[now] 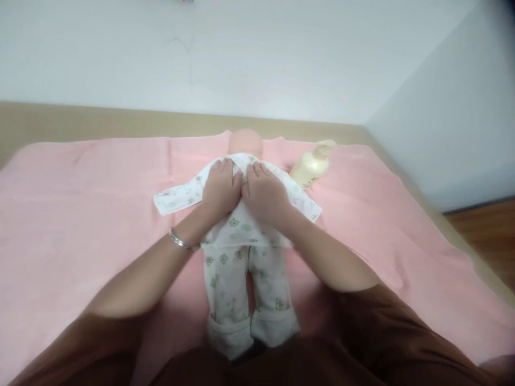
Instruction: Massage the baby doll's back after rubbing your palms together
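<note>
A baby doll (pixel 245 141) lies on a pink blanket with its head away from me. It wears a white printed top (pixel 245 228) and matching trousers (pixel 229 279) with turned-up cuffs. My left hand (pixel 222 185) rests flat on the left side of the doll's upper body, fingers stretched toward its head. On the right side my right hand (pixel 263 190) lies the same way, its thumb close to the left one. Both palms press on the cloth and hold nothing. The top's sleeves spread out to either side. The doll's face cannot be made out.
Right of the doll, a pale yellow pump bottle (pixel 311 166) leans or lies on the pink blanket (pixel 100 203). The blanket covers a wooden surface (pixel 120 120) that meets a white wall (pixel 261 59) at the back. Brown floor (pixel 486 236) shows at the far right.
</note>
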`<act>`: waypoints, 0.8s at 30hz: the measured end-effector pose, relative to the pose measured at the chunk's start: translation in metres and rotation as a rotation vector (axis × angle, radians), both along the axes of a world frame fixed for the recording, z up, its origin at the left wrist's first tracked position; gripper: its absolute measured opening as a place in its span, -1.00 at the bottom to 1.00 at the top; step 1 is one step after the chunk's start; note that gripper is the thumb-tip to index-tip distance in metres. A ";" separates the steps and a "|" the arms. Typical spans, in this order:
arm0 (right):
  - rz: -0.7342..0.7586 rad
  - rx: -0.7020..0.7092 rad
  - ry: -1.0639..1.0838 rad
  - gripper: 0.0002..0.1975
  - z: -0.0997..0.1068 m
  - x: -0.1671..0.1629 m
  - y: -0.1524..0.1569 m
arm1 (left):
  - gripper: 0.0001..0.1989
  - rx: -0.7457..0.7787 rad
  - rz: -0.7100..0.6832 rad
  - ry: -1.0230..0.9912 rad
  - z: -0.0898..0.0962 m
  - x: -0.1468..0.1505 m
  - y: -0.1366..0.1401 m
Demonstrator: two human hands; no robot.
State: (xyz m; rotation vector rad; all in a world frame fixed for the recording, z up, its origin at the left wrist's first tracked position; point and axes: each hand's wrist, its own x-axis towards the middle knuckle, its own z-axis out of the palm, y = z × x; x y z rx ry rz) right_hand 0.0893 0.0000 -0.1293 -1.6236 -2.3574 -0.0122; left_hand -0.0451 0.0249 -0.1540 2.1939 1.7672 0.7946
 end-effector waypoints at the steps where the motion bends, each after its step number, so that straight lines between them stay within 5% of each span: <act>1: -0.005 -0.026 0.020 -0.41 -0.002 0.003 0.007 | -0.42 0.016 -0.001 0.013 0.001 0.003 -0.004; 7: -0.080 -0.129 0.110 -0.29 -0.010 0.018 0.039 | -0.45 0.026 -0.045 0.064 0.014 0.017 -0.030; 14: -0.033 -0.062 0.028 -0.38 0.000 0.003 0.004 | -0.53 -0.146 -0.030 -0.103 0.026 0.003 -0.011; 24: -0.003 -0.203 0.133 -0.42 0.014 -0.003 -0.013 | -0.54 0.074 -0.026 -0.135 -0.014 0.000 0.010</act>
